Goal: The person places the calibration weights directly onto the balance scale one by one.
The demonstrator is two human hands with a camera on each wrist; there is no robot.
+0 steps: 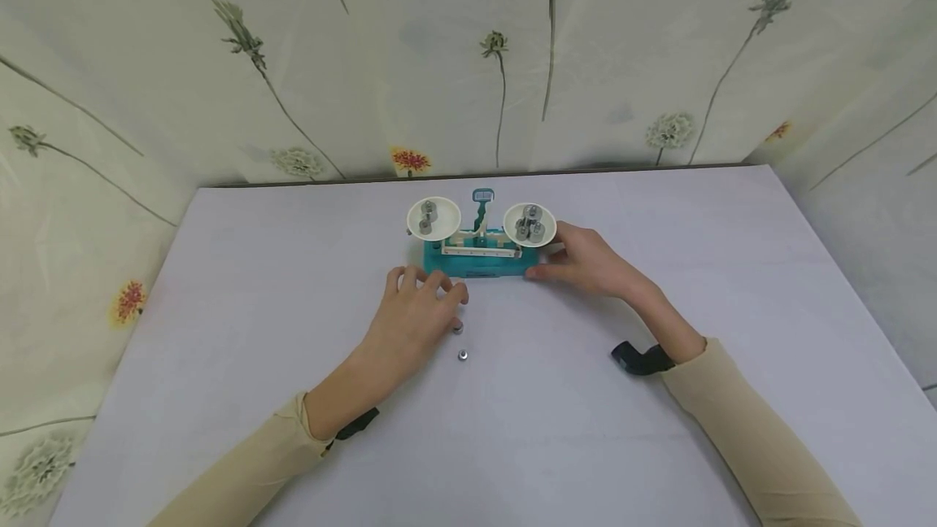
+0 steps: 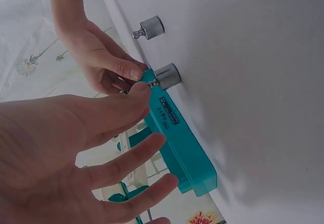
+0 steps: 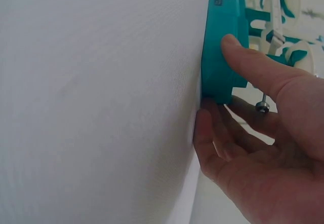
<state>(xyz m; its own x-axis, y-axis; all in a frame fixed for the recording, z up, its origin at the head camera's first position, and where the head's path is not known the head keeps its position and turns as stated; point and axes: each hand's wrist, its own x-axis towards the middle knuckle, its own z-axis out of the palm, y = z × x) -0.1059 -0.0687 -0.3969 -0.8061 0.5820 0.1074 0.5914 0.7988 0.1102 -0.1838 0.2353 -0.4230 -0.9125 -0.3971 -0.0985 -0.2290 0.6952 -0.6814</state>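
Observation:
A teal balance scale [image 1: 479, 266] with two white pans stands toward the back of the table. Its left pan [image 1: 447, 222] bears a couple of metal weights, and several more lie in the right pan [image 1: 548, 222]. My right hand [image 1: 586, 261] grips the right end of the base; in the right wrist view its thumb [image 3: 248, 62] presses the front face. In front of the scale, my left hand [image 1: 410, 314] pinches the small knob of a cylindrical metal weight [image 2: 168, 76] between thumb and index finger, the other fingers spread. A second weight [image 1: 463, 356] lies nearer me.
The table [image 1: 542, 429] has a white cover. A curtain [image 1: 439, 63] with printed flowers hangs behind its back edge. Dark devices sit at both wrists, the right one [image 1: 640, 359] showing below the sleeve cuff. A metal adjusting nut [image 3: 262, 107] sticks out at the scale's end.

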